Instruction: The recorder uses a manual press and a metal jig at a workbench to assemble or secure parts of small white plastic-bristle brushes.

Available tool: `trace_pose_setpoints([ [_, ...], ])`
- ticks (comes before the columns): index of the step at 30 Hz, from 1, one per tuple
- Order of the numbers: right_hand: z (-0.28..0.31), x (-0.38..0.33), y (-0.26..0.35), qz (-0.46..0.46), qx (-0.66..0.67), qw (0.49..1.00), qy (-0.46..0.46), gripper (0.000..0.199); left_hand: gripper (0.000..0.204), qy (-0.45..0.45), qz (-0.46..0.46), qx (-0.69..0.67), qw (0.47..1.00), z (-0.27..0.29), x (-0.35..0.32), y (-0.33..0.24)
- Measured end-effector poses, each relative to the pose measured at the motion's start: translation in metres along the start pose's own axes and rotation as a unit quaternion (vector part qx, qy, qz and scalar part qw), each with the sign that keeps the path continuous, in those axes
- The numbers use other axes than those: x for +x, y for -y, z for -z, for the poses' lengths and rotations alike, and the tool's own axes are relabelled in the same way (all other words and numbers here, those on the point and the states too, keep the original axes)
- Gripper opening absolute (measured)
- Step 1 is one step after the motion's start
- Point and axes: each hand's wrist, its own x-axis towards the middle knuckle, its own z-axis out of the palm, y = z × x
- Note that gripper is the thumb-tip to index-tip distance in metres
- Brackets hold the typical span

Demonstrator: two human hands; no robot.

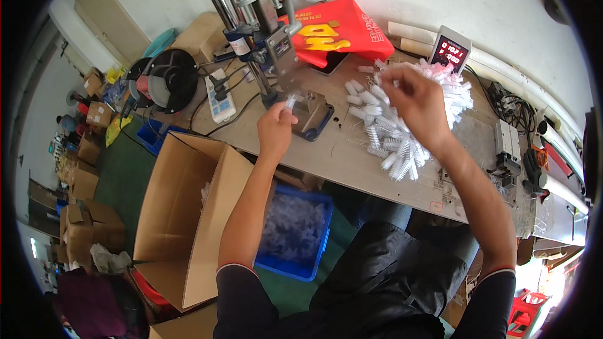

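My left hand [276,130] is closed in a pinch on a small clear-white plastic piece [291,101], held beside the base [314,116] of a bench-top hand press [267,44]. Over a heap of small white bristle brushes [396,141] hangs my right hand [414,97], its fingers curled together. Whatever those fingertips hold, if anything, is hidden and slightly blurred. Some brushes at the back of the heap look pinkish, near a display box [451,49] with red lit digits.
A red bag [342,28] lies behind the press. A white power strip [220,97] with cables sits left of it. Below the table edge stand an open cardboard box [182,207] and a blue crate [323,238] of clear pieces. Metal blocks [505,144] and white tubes [496,66] lie right.
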Motion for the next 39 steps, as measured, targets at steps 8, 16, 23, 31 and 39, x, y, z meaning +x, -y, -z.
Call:
trace_pose_setpoints([
  [8, -0.041, 0.125, 0.01, 0.128, -0.047, 0.989, -0.061, 0.027, 0.029, 0.05, 0.027, -0.004, 0.998, 0.003, 0.007, -0.008],
  [16, -0.056, 0.188, 0.092, 0.163, -0.026, 0.978, -0.129, 0.048, 0.023, 0.037, 0.004, 0.047, 0.998, 0.006, 0.009, -0.018],
  [23, -0.064, 0.222, 0.109, 0.23, -0.008, 0.972, -0.038, 0.052, 0.022, 0.044, -0.023, 0.067, 0.997, -0.007, 0.004, -0.017],
  [31, -0.063, 0.236, 0.121, 0.238, -0.13, 0.961, -0.046, 0.036, 0.023, 0.017, -0.042, 0.146, 0.988, -0.01, 0.001, -0.029],
  [39, -0.012, 0.169, 0.085, 0.176, -0.216, 0.956, -0.086, 0.026, 0.022, 0.003, -0.061, 0.19, 0.98, -0.007, 0.001, -0.03],
])
